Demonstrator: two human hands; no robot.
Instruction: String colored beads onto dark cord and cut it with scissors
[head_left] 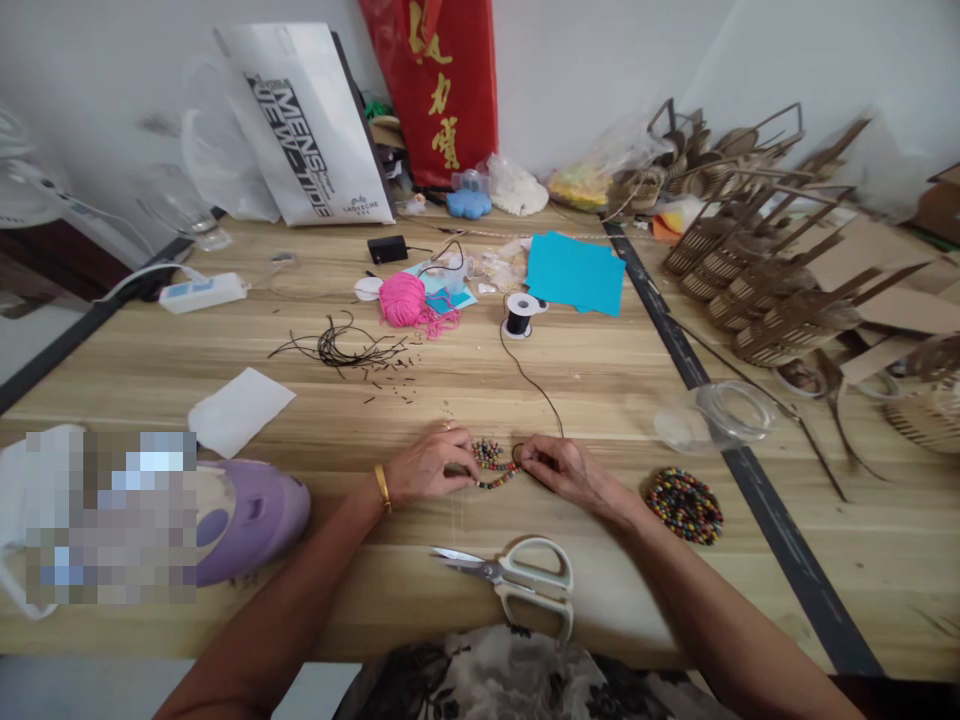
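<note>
A short string of colourful beads (498, 482) spans the gap between my hands, just above the table. Its left end is pinched in my left hand (433, 466), which wears a ring. My right hand (564, 470) is closed at the other end, fingertips on a thin black cord (541, 385) that runs back to a spool (519, 314). Right behind the string lies a small heap of loose beads (487, 454). Scissors (517, 575) with cream handles rest in front of my hands, blades apart. A coil of strung beads (684, 505) lies beyond my right forearm.
Cut black cords (337, 345) and short bits lie behind my left hand, near pink yarn (403, 300). Blue sheets (576, 272) lie farther back. A purple appliance (259, 515) stands at left, woven baskets (757, 280) at right, clear tubing (739, 410) nearer.
</note>
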